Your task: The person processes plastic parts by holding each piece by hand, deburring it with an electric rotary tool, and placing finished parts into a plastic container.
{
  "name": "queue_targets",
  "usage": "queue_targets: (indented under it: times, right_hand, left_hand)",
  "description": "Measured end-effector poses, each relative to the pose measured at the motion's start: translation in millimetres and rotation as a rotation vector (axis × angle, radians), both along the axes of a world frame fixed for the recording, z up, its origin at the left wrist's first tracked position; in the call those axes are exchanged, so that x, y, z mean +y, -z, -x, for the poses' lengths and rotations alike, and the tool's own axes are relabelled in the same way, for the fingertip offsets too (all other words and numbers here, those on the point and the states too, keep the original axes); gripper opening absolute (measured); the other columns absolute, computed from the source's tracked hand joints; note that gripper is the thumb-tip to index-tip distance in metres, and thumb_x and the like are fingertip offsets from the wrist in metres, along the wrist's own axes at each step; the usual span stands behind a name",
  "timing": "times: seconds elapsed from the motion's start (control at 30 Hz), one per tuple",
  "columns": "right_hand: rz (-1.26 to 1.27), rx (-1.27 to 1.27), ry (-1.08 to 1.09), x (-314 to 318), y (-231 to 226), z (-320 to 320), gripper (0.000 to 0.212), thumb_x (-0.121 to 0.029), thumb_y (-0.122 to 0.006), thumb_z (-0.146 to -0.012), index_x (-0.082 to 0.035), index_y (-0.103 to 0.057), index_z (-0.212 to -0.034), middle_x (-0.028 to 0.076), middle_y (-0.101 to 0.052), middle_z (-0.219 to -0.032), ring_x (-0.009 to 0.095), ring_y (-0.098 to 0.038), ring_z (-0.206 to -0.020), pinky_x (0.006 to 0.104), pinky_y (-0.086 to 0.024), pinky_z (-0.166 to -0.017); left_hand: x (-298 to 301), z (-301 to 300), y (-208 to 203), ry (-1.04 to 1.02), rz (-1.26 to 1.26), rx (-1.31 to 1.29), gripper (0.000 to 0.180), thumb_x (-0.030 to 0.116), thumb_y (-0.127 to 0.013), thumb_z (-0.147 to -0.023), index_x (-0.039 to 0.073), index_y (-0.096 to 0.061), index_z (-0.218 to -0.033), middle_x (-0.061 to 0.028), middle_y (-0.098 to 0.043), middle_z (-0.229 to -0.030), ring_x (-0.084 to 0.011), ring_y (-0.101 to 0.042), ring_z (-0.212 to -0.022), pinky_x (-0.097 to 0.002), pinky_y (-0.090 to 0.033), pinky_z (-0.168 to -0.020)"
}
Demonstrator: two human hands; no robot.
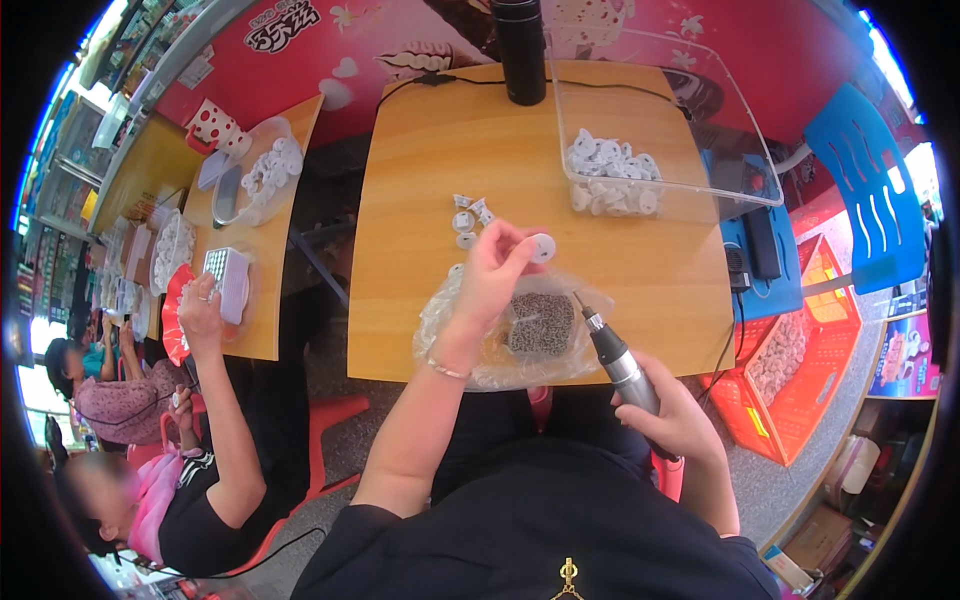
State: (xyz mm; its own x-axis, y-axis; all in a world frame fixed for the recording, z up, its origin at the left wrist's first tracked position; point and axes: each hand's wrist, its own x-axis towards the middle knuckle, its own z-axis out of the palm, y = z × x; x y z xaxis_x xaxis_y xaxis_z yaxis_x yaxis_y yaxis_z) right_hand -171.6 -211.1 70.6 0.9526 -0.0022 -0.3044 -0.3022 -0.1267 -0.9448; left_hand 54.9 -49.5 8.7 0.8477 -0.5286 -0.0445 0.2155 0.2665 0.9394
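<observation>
Between the thumb and fingers of my left hand [490, 265] is a small white round plastic part [543, 248], held above the table. My right hand [675, 410] is wrapped round a silver-and-black electric screwdriver [626, 372], whose thin bit tilts up and to the left, apart from the white part. Below both hands, at the near table edge, a crumpled clear plastic bag [467, 352] lies spread with a pile of small metal screws [540, 325] in it. Several more white round parts [464, 222] lie loose just beyond my left hand.
A clear plastic bin [665, 185] with many white parts stands at the far right of the wooden table [420, 150]. A black flask [520, 55] and a cable are at the back. Right are a blue chair [870, 190] and orange crate [800, 400]; a co-worker [215, 440] sits left.
</observation>
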Motion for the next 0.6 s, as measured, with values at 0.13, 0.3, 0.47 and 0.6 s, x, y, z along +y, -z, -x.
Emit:
queue_targets:
  times: [0.13, 0.3, 0.47, 0.6]
  right_hand:
    - [-0.069, -0.034, -0.113, 0, -2, -1, 0.073, -0.004, -0.067, -0.078, -0.003, -0.031, -0.141, 0.009, -0.057, -0.098, 0.014, -0.059, -0.081, 0.0281, -0.049, -0.075]
    - [-0.332, -0.015, -0.249, 7, -4, -8, 0.086, -0.002, -0.067, -0.076, -0.004, -0.019, -0.147, 0.012, -0.055, -0.103, 0.017, -0.061, -0.084, 0.0283, -0.050, -0.076]
    - [-0.284, -0.022, -0.246, 12, -3, -13, 0.087, 0.001, -0.064, -0.075, -0.004, -0.017, -0.148, 0.012, -0.054, -0.103, 0.015, -0.060, -0.079, 0.0264, -0.049, -0.072]
    - [-0.260, 0.065, -0.210, 13, -3, -13, 0.085, -0.014, -0.068, -0.079, -0.002, -0.019, -0.147, 0.014, -0.053, -0.113, 0.019, -0.055, -0.098, 0.0336, -0.043, -0.090]
  left_hand:
    - [29, 24, -9, 0.092, 0.335, 0.394, 0.007, 0.006, -0.053, -0.094, 0.005, -0.048, -0.090, -0.0158, -0.060, -0.113, -0.0254, -0.063, -0.099, -0.0312, -0.056, -0.079]
    - [50, 42, 11, 0.134, 0.450, 0.449, 0.007, 0.004, -0.055, -0.093, 0.007, -0.049, -0.092, -0.0151, -0.059, -0.113, -0.0304, -0.059, -0.109, -0.0338, -0.056, -0.086]
    - [50, 45, 15, 0.113, 0.494, 0.470, 0.010, 0.004, -0.059, -0.090, 0.007, -0.052, -0.097, -0.0127, -0.060, -0.112, -0.0326, -0.056, -0.114, -0.0342, -0.055, -0.089]
    - [50, 42, 24, 0.168, 0.617, 0.459, 0.015, 0.009, -0.060, -0.090, 0.008, -0.056, -0.105, -0.0130, -0.059, -0.115, -0.0313, -0.056, -0.115, -0.0339, -0.053, -0.091]
